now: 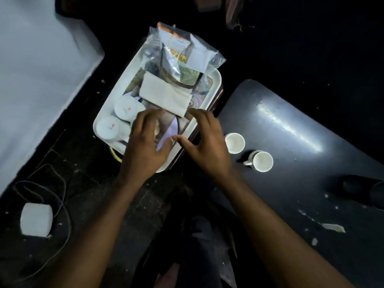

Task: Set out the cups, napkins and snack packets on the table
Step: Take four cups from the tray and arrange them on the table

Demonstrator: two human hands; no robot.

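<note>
The near part of the white tray (216,80) is covered by both hands, the left hand (145,140) and the right hand (207,146). Its left edge is blocked by two overturned cups (124,108), its far half by a folded napkin (166,94) and a plastic bag (178,50). On the dark table (311,194), two upright cups (234,142) stand near the edge; wide free surface is left beyond them.
</note>
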